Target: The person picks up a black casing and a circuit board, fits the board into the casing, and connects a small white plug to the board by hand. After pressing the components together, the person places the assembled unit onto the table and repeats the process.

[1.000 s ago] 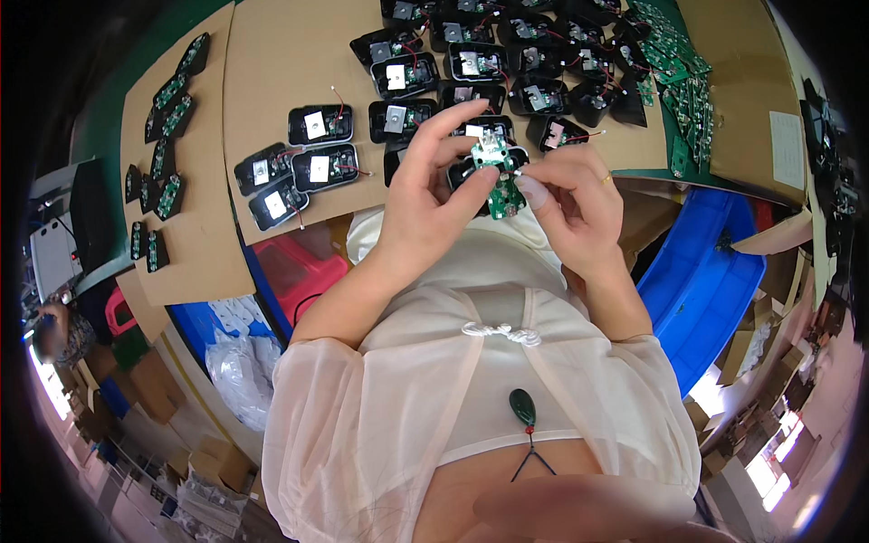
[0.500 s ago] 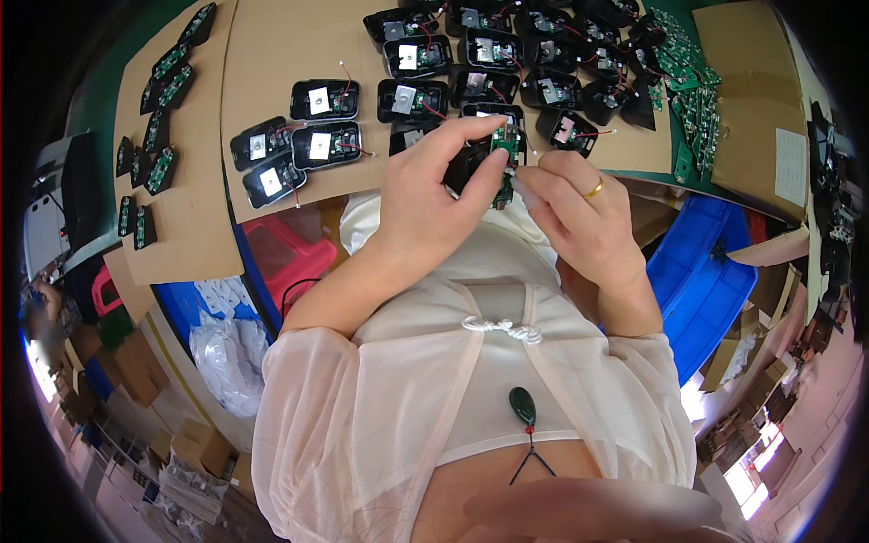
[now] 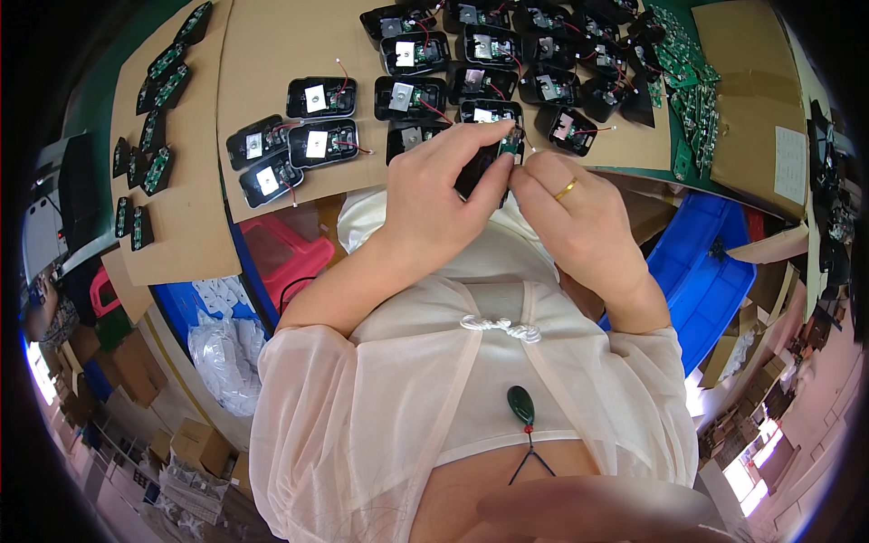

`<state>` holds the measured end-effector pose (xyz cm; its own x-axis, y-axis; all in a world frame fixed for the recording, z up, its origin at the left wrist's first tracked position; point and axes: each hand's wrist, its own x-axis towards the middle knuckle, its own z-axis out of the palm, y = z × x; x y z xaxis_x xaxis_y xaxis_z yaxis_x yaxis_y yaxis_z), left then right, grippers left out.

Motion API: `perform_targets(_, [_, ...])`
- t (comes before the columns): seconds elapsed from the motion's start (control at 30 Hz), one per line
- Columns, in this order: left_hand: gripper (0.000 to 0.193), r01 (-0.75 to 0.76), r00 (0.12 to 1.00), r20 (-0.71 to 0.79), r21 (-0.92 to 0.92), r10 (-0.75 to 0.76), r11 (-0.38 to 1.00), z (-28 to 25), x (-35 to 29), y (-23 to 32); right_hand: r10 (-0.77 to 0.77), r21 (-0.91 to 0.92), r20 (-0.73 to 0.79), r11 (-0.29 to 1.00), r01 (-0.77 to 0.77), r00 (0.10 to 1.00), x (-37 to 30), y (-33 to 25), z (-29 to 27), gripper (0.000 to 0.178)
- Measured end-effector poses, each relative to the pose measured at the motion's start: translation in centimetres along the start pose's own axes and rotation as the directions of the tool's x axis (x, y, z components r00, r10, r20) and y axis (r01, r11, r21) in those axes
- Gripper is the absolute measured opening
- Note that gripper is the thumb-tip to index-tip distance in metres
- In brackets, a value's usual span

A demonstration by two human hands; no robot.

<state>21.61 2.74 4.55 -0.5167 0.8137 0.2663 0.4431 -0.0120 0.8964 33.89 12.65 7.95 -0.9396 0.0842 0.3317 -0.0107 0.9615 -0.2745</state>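
At the table's near edge, my left hand pinches a small green circuit board between thumb and forefinger. Most of the board is hidden by the fingers. Close against it on the right is my right hand, its fingertips pressed together with a ring on one finger; whatever they grip is covered. A dark piece shows under my left palm, its kind unclear. Just beyond my hands lies an open black plastic housing with a pale plate inside.
Rows of black housings with red wires cover the cardboard. Loose green boards are heaped at right, beside a carton. More board-fitted pieces lie far left. Blue bins and a pink stool stand below.
The circuit board has turned and shows less between my fingers. My right hand has moved slightly left and closer to it, its fingers more curled.
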Motion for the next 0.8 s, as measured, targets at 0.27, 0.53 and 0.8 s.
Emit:
perform_targets(0.27, [0.023, 0.359, 0.933, 0.118, -0.365, -0.339, 0.859, 0.3, -0.8, -1.0, 0.125, 0.239, -0.060, 0.965, -0.107, 0.990, -1.3, 1.1, 1.5, 0.020])
perform_targets(0.53, [0.023, 0.216, 0.976, 0.047, -0.216, -0.211, 0.952, 0.3, -0.6, -0.7, 0.158, 0.154, -0.101, 0.978, -0.141, 0.982, -1.3, 0.5, 1.2, 0.022])
perform_targets(0.8, [0.023, 0.167, 0.986, 0.036, -0.106, -0.164, 0.980, 0.2, -0.5, -0.3, 0.146, 0.130, -0.057, 0.982, -0.138, 0.988, -1.3, 0.3, 1.1, 0.021])
